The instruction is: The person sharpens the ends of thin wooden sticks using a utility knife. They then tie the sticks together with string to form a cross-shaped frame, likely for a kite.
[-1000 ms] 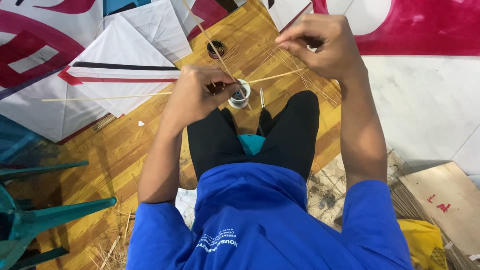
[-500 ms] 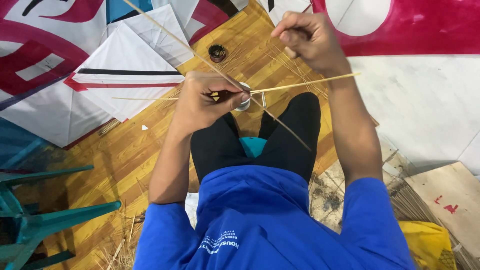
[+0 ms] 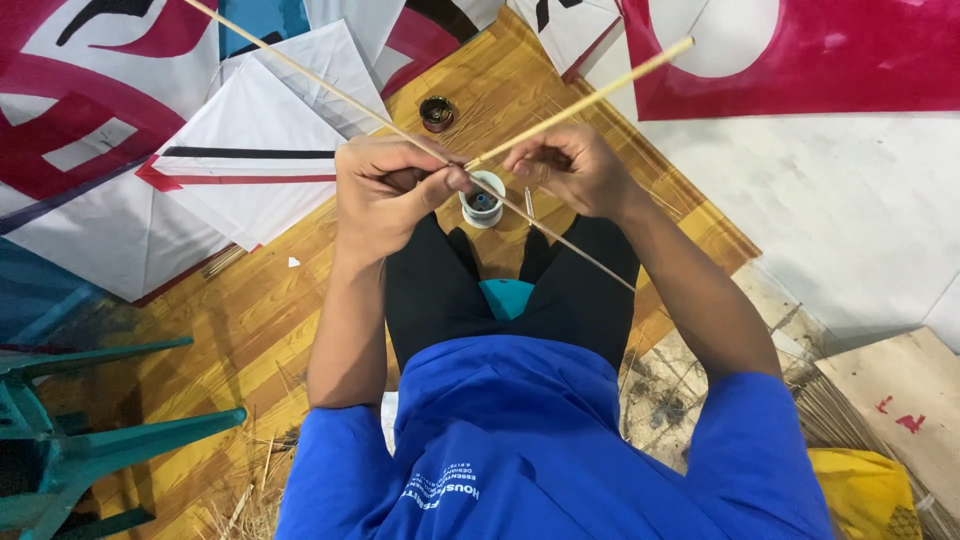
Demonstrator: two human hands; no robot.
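At the crossing of two thin bamboo sticks, the long stick [image 3: 330, 90], which runs from about 10 o'clock down to 4 o'clock, is pinched in the closed left hand [image 3: 385, 190]. Just to its right the shorter stick [image 3: 600, 85], pointing up toward 2 o'clock, is gripped by the closed fingers of the right hand [image 3: 570, 170]. The joint is judged best kept tight and square by holding both sticks close to the crossing, above the small white spool [image 3: 483, 200] that stands on the wooden floor [image 3: 250, 330] at 6 o'clock from the hands, between the knees.
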